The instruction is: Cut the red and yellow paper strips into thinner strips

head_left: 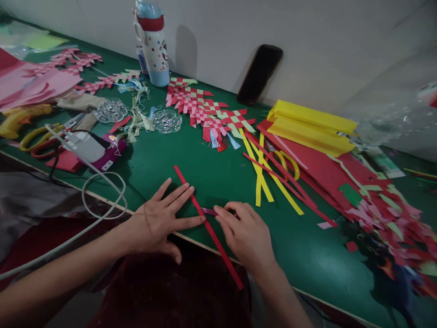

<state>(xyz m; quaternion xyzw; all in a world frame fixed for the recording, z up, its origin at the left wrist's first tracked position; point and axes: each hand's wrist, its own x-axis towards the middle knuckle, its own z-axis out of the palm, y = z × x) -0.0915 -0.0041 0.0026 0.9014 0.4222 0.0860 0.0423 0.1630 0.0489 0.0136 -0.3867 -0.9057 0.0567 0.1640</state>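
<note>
Pinned under spread, flat left hand [164, 221], likely against sliding: red strip [218, 244], slanting between both hands on the green surface [218, 182]. Pinched in right hand [246, 233] fingertips: short pink strip [209, 211], touching the red one.

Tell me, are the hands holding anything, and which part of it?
The right hand pinches one end of a pink paper piece in its fingertips, beside the red strip. The left hand holds nothing; it lies flat, fingertips touching that strip.
</note>
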